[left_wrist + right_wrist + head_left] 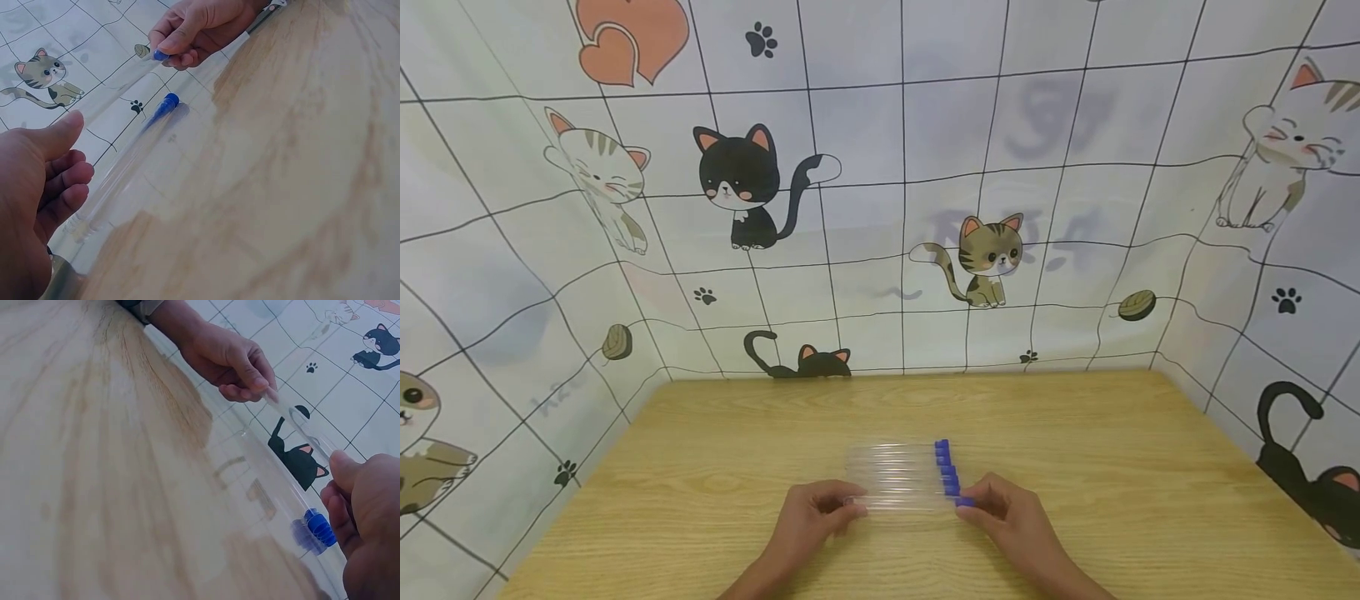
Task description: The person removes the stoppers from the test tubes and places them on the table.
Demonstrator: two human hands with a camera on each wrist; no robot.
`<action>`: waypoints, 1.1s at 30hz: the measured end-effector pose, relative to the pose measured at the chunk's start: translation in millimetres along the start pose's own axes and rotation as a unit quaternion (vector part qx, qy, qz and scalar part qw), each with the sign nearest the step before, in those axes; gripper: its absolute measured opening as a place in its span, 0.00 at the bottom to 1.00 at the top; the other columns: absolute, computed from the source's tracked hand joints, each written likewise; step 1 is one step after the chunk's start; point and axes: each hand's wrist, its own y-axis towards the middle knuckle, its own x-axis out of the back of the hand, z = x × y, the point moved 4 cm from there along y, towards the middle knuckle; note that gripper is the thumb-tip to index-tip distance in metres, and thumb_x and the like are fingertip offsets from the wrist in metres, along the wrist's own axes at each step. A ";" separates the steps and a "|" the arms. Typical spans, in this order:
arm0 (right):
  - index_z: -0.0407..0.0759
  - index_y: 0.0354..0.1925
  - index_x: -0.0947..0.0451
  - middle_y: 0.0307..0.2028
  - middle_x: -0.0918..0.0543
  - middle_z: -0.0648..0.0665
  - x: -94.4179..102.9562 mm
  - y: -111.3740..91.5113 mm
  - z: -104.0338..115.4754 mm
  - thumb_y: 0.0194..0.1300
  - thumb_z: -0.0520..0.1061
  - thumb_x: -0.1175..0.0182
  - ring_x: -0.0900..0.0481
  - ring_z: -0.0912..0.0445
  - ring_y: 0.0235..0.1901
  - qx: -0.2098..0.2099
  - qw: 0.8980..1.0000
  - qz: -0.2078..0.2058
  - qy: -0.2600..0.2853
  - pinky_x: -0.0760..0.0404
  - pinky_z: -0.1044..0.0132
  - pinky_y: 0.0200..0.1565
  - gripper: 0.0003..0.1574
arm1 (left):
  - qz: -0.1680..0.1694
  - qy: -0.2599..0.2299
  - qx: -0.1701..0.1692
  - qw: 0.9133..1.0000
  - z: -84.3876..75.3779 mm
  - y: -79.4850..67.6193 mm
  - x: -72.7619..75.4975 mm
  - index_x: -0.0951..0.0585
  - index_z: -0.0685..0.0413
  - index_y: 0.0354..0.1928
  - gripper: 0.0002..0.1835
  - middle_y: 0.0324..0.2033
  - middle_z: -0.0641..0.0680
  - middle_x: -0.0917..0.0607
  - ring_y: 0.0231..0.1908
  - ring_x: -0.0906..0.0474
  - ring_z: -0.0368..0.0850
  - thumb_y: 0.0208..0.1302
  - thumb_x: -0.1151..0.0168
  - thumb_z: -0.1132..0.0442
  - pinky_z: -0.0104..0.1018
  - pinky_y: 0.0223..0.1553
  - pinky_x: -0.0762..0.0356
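Note:
A clear test tube (pixel 119 87) with a blue cap (pixel 160 55) spans the gap between both hands, raised a little over the table. My left hand (pixel 811 518) pinches its uncapped end between thumb and fingers. At the capped end, the thumb and fingers of my right hand (pixel 1011 521) grip it. Several more clear tubes (pixel 895 471) lie side by side just beyond, their blue caps (pixel 943 454) all pointing right. In the right wrist view a lying tube's blue cap (pixel 320 527) shows below the held tube; my fingers hide the held tube's own cap there.
The tubes lie on a light wood-grain table (pixel 737 433). Its back edge meets a white sheet (pixel 865 250) printed with grid lines and cartoon cats, which also stands along the left and right sides.

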 end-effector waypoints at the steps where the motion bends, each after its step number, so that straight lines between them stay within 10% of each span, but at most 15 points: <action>1: 0.49 0.37 0.20 0.38 0.15 0.51 -0.3 -0.1 -0.4 0.57 0.52 0.32 0.18 0.59 0.42 -0.001 1.000 0.002 0.006 0.22 0.70 0.45 0.12 | -0.002 -0.003 0.002 1.000 0.5 -0.1 0.4 0.15 0.56 0.42 0.15 0.21 0.54 0.18 0.19 0.27 0.38 0.57 0.31 0.55 0.30 0.19 0.27; 18: 0.41 0.40 0.21 0.37 0.17 0.46 -1.0 -1.9 2.9 0.61 0.45 0.35 0.18 0.56 0.39 0.061 0.991 0.082 0.081 0.21 0.66 0.43 0.10 | -0.009 -0.057 0.056 0.997 -0.2 0.0 0.7 0.17 0.63 0.42 0.11 0.27 0.57 0.17 0.23 0.22 0.48 0.59 0.33 0.65 0.38 0.28 0.20; 27: 0.40 0.40 0.22 0.38 0.17 0.43 -0.8 -1.1 2.8 0.63 0.44 0.36 0.18 0.54 0.40 0.055 0.988 0.113 0.090 0.20 0.64 0.42 0.10 | 0.002 -0.051 0.064 0.997 -25.7 -2.3 2.3 0.18 0.67 0.41 0.10 0.27 0.59 0.18 0.24 0.22 0.47 0.59 0.34 0.68 0.38 0.29 0.20; 33: 0.42 0.40 0.22 0.37 0.17 0.45 0.7 -0.5 1.0 0.62 0.47 0.35 0.19 0.55 0.39 0.028 0.993 0.091 0.076 0.21 0.65 0.42 0.12 | 0.002 -0.056 0.070 0.996 -4.3 0.7 1.2 0.18 0.63 0.42 0.10 0.27 0.58 0.18 0.24 0.22 0.46 0.59 0.33 0.66 0.37 0.29 0.20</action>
